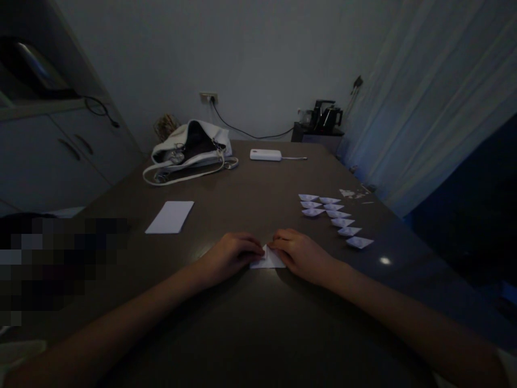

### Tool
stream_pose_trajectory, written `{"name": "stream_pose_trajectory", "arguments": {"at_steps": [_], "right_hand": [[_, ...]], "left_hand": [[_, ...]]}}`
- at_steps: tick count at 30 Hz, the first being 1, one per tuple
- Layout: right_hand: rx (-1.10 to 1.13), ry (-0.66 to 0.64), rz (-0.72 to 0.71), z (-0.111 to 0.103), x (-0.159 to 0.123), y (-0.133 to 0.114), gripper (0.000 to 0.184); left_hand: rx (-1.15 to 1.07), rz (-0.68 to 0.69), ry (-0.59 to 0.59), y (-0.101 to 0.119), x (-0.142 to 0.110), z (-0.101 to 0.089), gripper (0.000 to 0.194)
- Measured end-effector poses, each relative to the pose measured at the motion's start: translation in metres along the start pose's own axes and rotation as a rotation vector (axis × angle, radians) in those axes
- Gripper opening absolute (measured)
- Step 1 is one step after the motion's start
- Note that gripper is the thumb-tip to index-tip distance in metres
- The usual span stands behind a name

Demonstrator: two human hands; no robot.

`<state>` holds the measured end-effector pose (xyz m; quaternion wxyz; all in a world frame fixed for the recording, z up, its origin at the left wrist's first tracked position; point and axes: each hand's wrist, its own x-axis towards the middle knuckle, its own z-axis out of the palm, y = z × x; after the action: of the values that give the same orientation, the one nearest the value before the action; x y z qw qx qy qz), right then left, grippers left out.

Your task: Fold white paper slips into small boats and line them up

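A small white folded paper (pixel 268 261) lies on the dark table (pixel 242 334) right in front of me. My left hand (pixel 231 255) presses its curled fingers on the paper's left side. My right hand (pixel 299 253) does the same on the right side, fingertips pinched at the paper's top point. Both hands cover part of the paper.
Several small folded paper boats (pixel 337 219) sit in rows to the right. A flat white sheet (pixel 170 217) lies to the left. Farther back are a white handbag (pixel 189 151), a white power bank (pixel 265 155) with a cable, and a black kettle (pixel 325 117). A curtain hangs on the right.
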<state>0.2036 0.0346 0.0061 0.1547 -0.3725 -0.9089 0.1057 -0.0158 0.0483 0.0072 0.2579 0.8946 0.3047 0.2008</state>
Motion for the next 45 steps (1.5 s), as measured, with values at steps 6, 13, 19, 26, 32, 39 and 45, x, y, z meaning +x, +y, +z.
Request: {"name": "stream_pose_trajectory", "arguments": {"at_steps": [6, 13, 19, 26, 32, 39, 45], "right_hand": [[-0.026, -0.007, 0.003, 0.000, 0.000, -0.001, 0.025], [-0.023, -0.001, 0.002, 0.000, 0.001, -0.002, 0.024], [-0.057, -0.023, 0.012, -0.002, 0.001, -0.003, 0.023], [-0.096, -0.022, 0.004, 0.000, 0.002, -0.003, 0.021], [-0.108, -0.030, 0.006, -0.002, 0.001, -0.004, 0.021], [-0.116, -0.048, 0.014, -0.003, 0.001, -0.005, 0.020], [-0.139, -0.056, 0.028, -0.002, 0.002, -0.007, 0.019]], "left_hand": [[0.051, 0.051, -0.013, -0.005, -0.001, 0.004, 0.018], [0.101, 0.056, -0.041, -0.002, -0.001, 0.004, 0.019], [0.179, 0.045, -0.016, 0.002, -0.004, 0.008, 0.020], [0.321, 0.070, -0.026, 0.010, -0.004, 0.012, 0.020], [0.344, 0.082, -0.031, 0.011, -0.003, 0.013, 0.022], [0.364, 0.064, -0.062, 0.016, -0.001, 0.012, 0.022], [0.352, 0.048, -0.073, 0.016, 0.000, 0.011, 0.019]]}}
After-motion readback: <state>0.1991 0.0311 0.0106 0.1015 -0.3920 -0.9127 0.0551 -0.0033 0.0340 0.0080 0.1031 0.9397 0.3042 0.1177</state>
